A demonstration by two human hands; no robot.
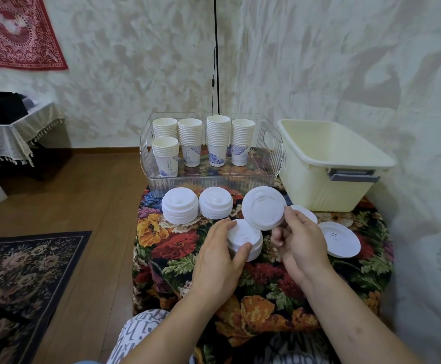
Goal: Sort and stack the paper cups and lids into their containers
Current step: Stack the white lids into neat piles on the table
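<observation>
A floral-clothed table (177, 248) carries an empty cream plastic tub (327, 185), then a clear plastic bin (214, 179) of stacked paper cups (216, 139). In front stand two white lid stacks (180, 208). The left hand (219, 256) grips a lid stack (245, 239); the right hand (302, 239) pinches a tilted white lid (264, 207).

Bare to the elbow with no sleeves, rings or watch showing, the left hand (218, 258) and right hand (302, 243) extend above a lap clothed in white fabric printed with grey lettering.
</observation>
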